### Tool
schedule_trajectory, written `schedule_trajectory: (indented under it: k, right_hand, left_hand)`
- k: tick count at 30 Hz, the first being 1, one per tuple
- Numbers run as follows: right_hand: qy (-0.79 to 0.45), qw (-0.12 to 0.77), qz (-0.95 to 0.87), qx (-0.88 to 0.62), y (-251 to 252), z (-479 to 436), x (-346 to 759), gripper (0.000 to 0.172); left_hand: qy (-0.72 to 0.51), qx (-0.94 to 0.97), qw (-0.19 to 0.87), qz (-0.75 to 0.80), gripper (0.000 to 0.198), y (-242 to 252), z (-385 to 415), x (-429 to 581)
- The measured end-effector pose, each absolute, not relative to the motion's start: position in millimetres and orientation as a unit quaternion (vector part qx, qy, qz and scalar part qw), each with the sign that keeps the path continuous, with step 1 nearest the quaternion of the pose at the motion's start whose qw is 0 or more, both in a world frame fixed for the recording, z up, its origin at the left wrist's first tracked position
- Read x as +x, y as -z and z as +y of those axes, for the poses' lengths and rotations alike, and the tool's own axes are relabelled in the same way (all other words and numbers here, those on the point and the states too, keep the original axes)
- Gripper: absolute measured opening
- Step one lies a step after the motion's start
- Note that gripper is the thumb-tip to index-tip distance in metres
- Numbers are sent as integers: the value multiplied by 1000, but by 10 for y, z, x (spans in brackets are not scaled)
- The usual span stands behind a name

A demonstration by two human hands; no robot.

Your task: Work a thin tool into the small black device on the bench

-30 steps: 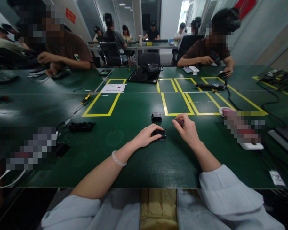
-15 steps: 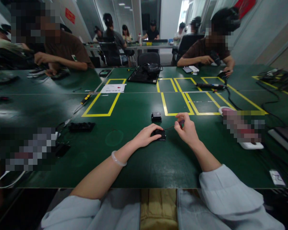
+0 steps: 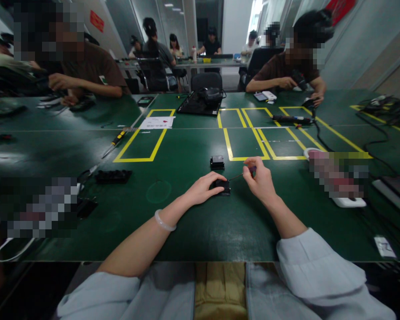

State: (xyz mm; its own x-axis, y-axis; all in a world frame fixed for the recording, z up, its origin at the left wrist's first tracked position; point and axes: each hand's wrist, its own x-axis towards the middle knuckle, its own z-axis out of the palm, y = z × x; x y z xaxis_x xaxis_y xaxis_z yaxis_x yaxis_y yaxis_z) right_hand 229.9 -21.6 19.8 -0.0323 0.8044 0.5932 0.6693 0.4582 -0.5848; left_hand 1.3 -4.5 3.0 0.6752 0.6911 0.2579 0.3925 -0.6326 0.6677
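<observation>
A green tabletop (image 3: pixel 186 240) marked with yellow tape (image 3: pixel 133 160) spreads beyond both hands; a small, glossy black block (image 3: pixel 223 184) lies under the left hand (image 3: pixel 206 188), held by fingers and thumb; the right hand (image 3: pixel 260 180) grips a thin-shafted tool (image 3: pixel 236 177), tip near the block; a second block (image 3: pixel 217 162) sits just ahead; past the right hand sits a co-worker (image 3: pixel 271 71).

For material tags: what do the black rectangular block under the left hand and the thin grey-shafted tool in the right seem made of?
Block: probably plastic, satin, with small highlights. Tool shaft: probably metal, dull grey, slim and straight; purplish handle mostly hidden, material unclear.
</observation>
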Motion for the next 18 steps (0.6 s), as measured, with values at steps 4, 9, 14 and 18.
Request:
schedule_trajectory:
  k: [4, 9, 14, 18]
  right_hand:
    - [-67, 470, -714, -515, -191, -217, 2304, 13]
    - [-62, 474, -710, -517, -177, -201, 2312, 13]
    - [-59, 453, -724, -517, -182, -201, 2308, 18]
    - [-52, 469, -720, -509, -182, -206, 2308, 19]
  left_hand:
    - [-256, 868, 293, 309, 29, -35, -45, 11]
    - [-255, 868, 293, 310, 29, -37, -42, 15]
    - [-258, 867, 294, 308, 29, -31, -40, 15]
    - [-259, 868, 293, 306, 28, -21, -37, 11]
